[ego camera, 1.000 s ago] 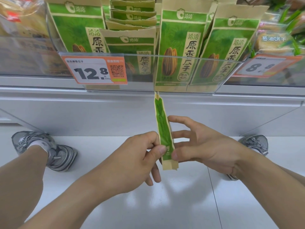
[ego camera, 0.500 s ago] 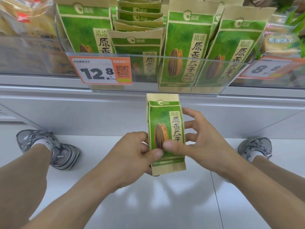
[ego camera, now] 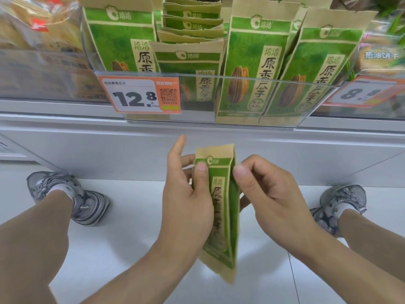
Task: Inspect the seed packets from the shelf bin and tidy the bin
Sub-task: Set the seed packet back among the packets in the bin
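Head view: a packet (ego camera: 221, 207) is held low and near, in front of the shelf and below the bin (ego camera: 219, 99), well apart from the packets still in the bin. The left hand (ego camera: 188, 194) grips its left edge, thumb pressed on the printed face near the top, forefinger sticking up free. The right hand (ego camera: 269, 194) has its fingers curled at the right edge, thumb tip at the side fold; it seems to pinch there, though the contact is partly hidden.

The packet is angled, its face turned partly away. To inspect it well, I judge it best to keep the pinches light at the edges, turn it slowly, and look over the seams, top seal and bottom fold.
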`<state>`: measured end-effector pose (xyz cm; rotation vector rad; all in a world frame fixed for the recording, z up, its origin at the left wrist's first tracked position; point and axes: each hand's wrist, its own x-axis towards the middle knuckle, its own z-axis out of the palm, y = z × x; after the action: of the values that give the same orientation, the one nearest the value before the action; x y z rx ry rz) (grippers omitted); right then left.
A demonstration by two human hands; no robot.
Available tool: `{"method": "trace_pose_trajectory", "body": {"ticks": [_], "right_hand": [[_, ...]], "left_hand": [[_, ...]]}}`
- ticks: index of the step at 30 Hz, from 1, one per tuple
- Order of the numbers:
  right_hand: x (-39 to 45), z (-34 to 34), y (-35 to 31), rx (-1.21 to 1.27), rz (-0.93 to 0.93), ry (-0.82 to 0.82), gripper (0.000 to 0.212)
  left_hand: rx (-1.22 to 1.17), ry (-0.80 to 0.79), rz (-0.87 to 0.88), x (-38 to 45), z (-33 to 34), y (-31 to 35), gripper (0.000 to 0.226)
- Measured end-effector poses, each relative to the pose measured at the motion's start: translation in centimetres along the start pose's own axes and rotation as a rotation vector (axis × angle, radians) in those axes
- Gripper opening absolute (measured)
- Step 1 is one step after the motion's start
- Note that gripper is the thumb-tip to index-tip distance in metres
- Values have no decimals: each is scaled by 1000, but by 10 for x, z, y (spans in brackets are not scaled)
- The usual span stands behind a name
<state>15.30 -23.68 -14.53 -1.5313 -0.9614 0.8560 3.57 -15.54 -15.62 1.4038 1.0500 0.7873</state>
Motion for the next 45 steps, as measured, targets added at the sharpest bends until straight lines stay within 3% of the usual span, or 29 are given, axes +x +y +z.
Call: {"method": "trace_pose_trajectory", "body": {"ticks": [3, 6, 10, 16, 21, 24, 27, 30, 33, 37, 40, 45], "right_hand": [[-1, 7, 3, 20, 48, -31, 28], [-3, 10, 3, 76, 111, -36, 36], [-2, 8, -1, 198, 200, -42, 31], [-2, 7, -3, 320, 243, -51, 31], [-2, 7, -2, 206, 198, -70, 26], [-5, 8, 2, 56, 149, -138, 19], [-8, 7, 3, -18, 193, -279, 34], [-8, 5, 0, 49, 270, -434, 51], [-6, 3, -1, 117, 246, -417, 54], [1, -2, 0, 220, 191, -208, 48], [5, -10, 2, 182, 170, -135, 53], [5, -18, 2, 98, 173, -188, 68]], "left_hand": [[-17, -162, -133, -3, 2, 2, 28], [-213, -380, -256, -9, 4, 12, 44], [-220, -391, -278, -7, 3, 12, 60], [-238, -379, -297, -4, 4, 18, 54], [-200, -297, -277, -2, 3, 14, 53], [-192, -143, -274, 3, 1, 10, 46], [-254, 44, -340, 9, -1, 7, 50], [-306, 87, -400, 9, -3, 10, 53], [-290, -35, -375, 5, -4, 10, 54], [-22, -315, -103, 0, 0, 2, 64], [0, -459, -46, -4, -2, 1, 47], [44, -475, -17, -2, -12, -1, 45]]}}
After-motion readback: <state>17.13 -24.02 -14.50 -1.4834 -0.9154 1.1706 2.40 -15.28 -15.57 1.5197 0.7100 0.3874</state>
